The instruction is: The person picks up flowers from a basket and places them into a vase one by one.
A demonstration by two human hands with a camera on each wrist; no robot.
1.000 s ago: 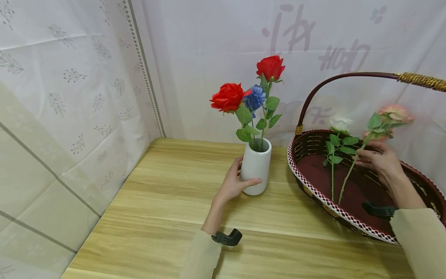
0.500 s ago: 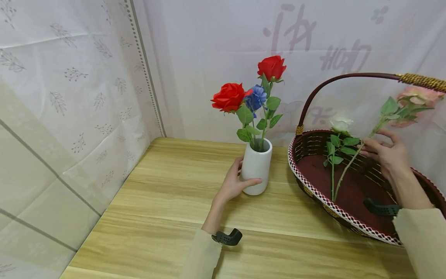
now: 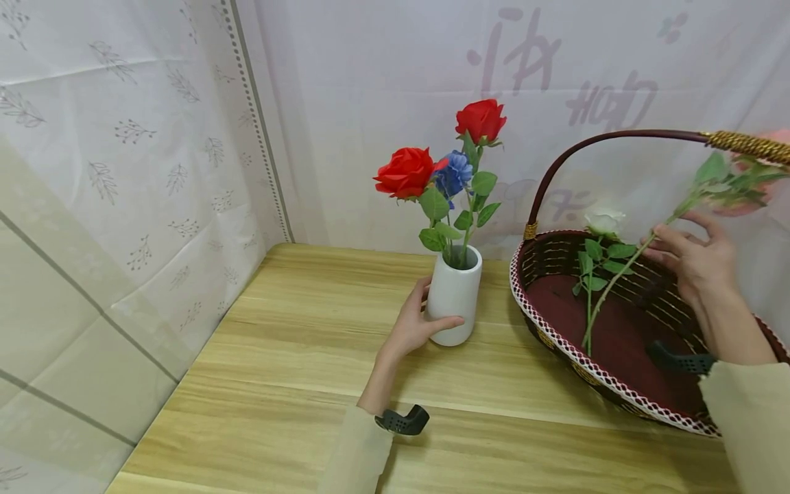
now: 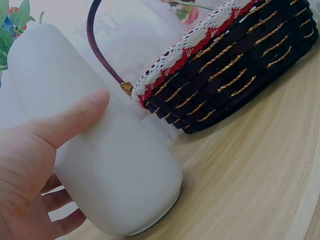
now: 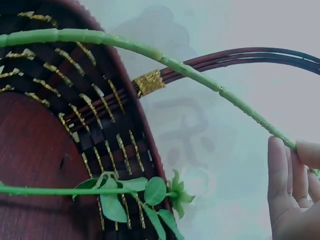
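My left hand (image 3: 412,324) grips the side of a white vase (image 3: 455,295), its thumb across the front, as the left wrist view also shows. Two red roses (image 3: 405,173) and a blue flower (image 3: 453,173) stand in the vase. Over the basket, my right hand (image 3: 700,264) pinches the green stem (image 5: 220,90) of a pink flower (image 3: 740,195). This flower tilts up to the right, its bloom partly behind the basket handle. A white rose (image 3: 605,221) leans inside the basket, its leaves (image 5: 114,206) near the rim in the right wrist view.
The dark woven basket (image 3: 638,405) with white-and-red lace trim stands on the right of the wooden table (image 3: 296,343). Its tall handle (image 3: 592,140) arches above the right hand. Printed curtains (image 3: 345,103) hang behind and at the left.
My right hand has moved right and slightly up with the pink flower, whose bloom went right and upward; the stem slants more. My left hand and the vase have stayed put.
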